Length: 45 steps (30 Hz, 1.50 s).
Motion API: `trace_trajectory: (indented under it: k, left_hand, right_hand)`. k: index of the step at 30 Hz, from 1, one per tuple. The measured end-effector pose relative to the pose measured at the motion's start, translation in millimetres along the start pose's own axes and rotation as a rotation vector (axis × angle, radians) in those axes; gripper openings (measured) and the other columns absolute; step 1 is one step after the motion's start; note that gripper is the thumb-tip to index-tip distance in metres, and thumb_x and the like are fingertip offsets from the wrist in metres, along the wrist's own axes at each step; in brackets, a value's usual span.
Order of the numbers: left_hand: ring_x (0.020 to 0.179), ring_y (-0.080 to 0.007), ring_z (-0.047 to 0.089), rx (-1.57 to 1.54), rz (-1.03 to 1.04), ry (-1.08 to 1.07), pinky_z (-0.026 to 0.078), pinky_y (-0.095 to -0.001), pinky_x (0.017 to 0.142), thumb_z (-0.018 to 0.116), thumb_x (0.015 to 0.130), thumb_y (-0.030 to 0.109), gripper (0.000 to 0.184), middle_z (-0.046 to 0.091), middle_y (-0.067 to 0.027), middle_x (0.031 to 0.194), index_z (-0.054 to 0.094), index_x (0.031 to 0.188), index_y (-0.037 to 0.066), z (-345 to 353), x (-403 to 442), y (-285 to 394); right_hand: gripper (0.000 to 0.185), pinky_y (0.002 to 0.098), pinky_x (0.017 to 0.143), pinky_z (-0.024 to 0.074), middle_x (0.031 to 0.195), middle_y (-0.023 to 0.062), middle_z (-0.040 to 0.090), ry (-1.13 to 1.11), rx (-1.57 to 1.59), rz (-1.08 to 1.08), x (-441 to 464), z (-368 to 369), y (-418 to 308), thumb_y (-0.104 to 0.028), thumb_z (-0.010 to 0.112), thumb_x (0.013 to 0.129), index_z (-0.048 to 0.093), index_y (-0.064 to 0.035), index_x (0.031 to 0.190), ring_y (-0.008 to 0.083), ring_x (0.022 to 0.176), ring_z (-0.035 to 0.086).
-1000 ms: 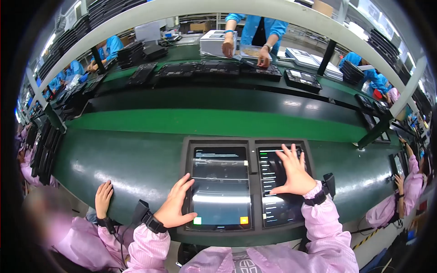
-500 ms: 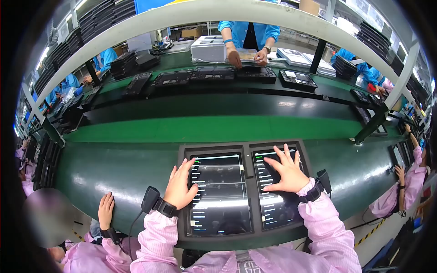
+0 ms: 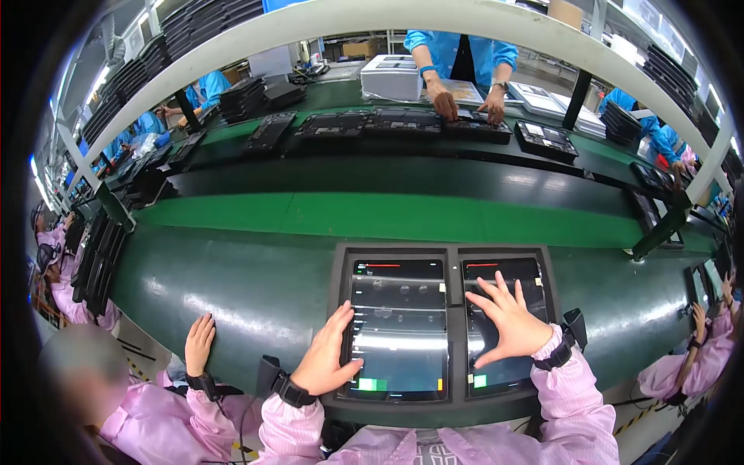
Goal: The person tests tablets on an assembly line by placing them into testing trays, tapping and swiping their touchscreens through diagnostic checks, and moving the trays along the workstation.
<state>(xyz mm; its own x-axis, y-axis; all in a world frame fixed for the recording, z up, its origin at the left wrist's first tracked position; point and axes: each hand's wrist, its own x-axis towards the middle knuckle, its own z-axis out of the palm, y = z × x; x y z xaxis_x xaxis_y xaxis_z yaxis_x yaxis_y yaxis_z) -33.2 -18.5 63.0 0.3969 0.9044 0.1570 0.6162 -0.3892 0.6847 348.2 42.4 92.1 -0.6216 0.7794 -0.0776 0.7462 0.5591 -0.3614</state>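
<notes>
Two tablets, the left tablet [image 3: 399, 329] and the right tablet [image 3: 504, 373], lie face up side by side in a dark tray [image 3: 455, 341]. Both screens are lit, with red marks near the top and green blocks near the bottom. My left hand [image 3: 327, 360] is open at the left tablet's left edge, its fingertips at the bezel and its thumb over the lower screen. Fingers spread, my right hand [image 3: 511, 322] is over the right tablet and covers part of its screen. Whether its fingertips touch the glass I cannot tell.
A neighbour's hand [image 3: 200, 341] rests on the green table at left. Across the belt, a person in blue handles a device [image 3: 477, 128] in a row of opened devices. A white rail [image 3: 372, 35] crosses above; black trays [image 3: 101, 260] are stacked at far left.
The screens went from text lists to a display with red marks and green blocks. My left hand slid down the tablet's edge; my right hand lowered slightly. The camera view shifted.
</notes>
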Motion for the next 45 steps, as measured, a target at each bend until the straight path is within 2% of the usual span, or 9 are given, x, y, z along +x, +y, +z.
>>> trace_trajectory:
  k: [12, 18, 22, 24, 30, 34, 37, 42, 45]
  left_hand:
    - [0.148, -0.0423, 0.010, 0.016, -0.064, -0.160, 0.016, -0.0444, 0.119, 0.075, 0.072, 0.012, 0.110, 0.007, -0.0282, 0.159, 0.002, 0.152, -0.005, -5, -11, 9]
    - [0.148, -0.0423, 0.014, -0.207, -0.028, -0.030, 0.018, -0.0438, 0.119, 0.073, 0.074, 0.006, 0.110, 0.005, -0.0268, 0.160, -0.002, 0.153, -0.003, -5, 2, -9]
    - [0.145, -0.0379, 0.026, -0.133, -0.009, 0.135, 0.022, -0.0415, 0.118, 0.065, 0.078, 0.001, 0.095, 0.024, -0.0245, 0.156, 0.006, 0.152, -0.003, 2, 47, -22]
    - [0.139, -0.0397, 0.035, -0.032, -0.013, 0.201, 0.027, -0.0425, 0.115, 0.062, 0.080, 0.003, 0.088, 0.036, -0.0191, 0.152, 0.010, 0.151, -0.003, 5, 62, -20]
    - [0.132, -0.0365, 0.045, 0.125, 0.001, 0.237, 0.022, -0.0538, 0.117, 0.056, 0.074, -0.003, 0.084, 0.053, -0.0161, 0.135, 0.018, 0.149, -0.005, 6, 57, -21]
    - [0.130, -0.0353, 0.046, 0.207, 0.039, 0.191, 0.022, -0.0555, 0.117, 0.055, 0.073, -0.002, 0.084, 0.055, -0.0138, 0.133, 0.018, 0.149, -0.003, 4, 57, -23]
    - [0.133, -0.0367, 0.044, 0.255, 0.011, 0.144, 0.022, -0.0551, 0.117, 0.054, 0.073, -0.003, 0.085, 0.053, -0.0140, 0.135, 0.017, 0.149, -0.002, 3, 56, -23]
    - [0.137, -0.0389, 0.038, -0.206, 0.002, 0.213, 0.024, -0.0461, 0.117, 0.062, 0.078, 0.001, 0.090, 0.041, -0.0215, 0.145, 0.010, 0.151, -0.005, 9, 37, -32]
    - [0.142, -0.0414, 0.026, -0.043, 0.026, 0.019, 0.022, -0.0440, 0.117, 0.067, 0.079, 0.006, 0.094, 0.026, -0.0259, 0.152, 0.007, 0.151, -0.008, -1, 9, -19]
  right_hand:
    - [0.127, 0.0760, 0.107, 0.0055, 0.159, 0.0238, 0.014, -0.112, -0.092, -0.025, -9, 2, -24, -0.063, 0.084, 0.054, 0.022, -0.0153, 0.155, 0.0522, 0.145, 0.006]
    - [0.120, 0.0763, 0.106, 0.0032, 0.158, 0.0240, 0.018, 0.156, -0.027, 0.074, -10, -1, 1, -0.072, 0.075, 0.062, 0.027, -0.0086, 0.151, 0.0502, 0.146, 0.007]
    - [0.097, 0.0765, 0.107, 0.0019, 0.156, 0.0235, 0.023, 0.233, -0.078, 0.183, -9, 1, 14, -0.070, 0.072, 0.068, 0.045, -0.0094, 0.139, 0.0503, 0.146, 0.009]
    - [0.095, 0.0763, 0.107, 0.0018, 0.157, 0.0230, 0.022, 0.219, -0.080, 0.186, -6, 4, 13, -0.069, 0.072, 0.068, 0.046, -0.0111, 0.139, 0.0505, 0.145, 0.009]
    - [0.098, 0.0754, 0.107, 0.0008, 0.157, 0.0224, 0.023, 0.189, -0.116, 0.185, 0, 10, 14, -0.071, 0.070, 0.070, 0.042, -0.0150, 0.145, 0.0493, 0.146, 0.006]
    - [0.095, 0.0747, 0.108, 0.0009, 0.157, 0.0214, 0.022, 0.165, -0.144, 0.205, 1, 11, 12, -0.071, 0.070, 0.070, 0.046, -0.0140, 0.143, 0.0491, 0.146, 0.006]
    - [0.101, 0.0745, 0.108, -0.0003, 0.157, 0.0212, 0.021, 0.155, -0.090, 0.176, 3, 9, 10, -0.070, 0.071, 0.070, 0.038, -0.0143, 0.147, 0.0492, 0.146, 0.003]
    - [0.117, 0.0756, 0.107, 0.0008, 0.160, 0.0206, 0.013, 0.022, 0.032, -0.012, 4, 5, -2, -0.067, 0.079, 0.062, 0.027, -0.0152, 0.152, 0.0527, 0.145, 0.001]
    - [0.125, 0.0766, 0.106, 0.0020, 0.160, 0.0219, 0.012, -0.049, 0.019, -0.034, -1, 6, -8, -0.066, 0.082, 0.057, 0.023, -0.0147, 0.154, 0.0537, 0.145, 0.001]
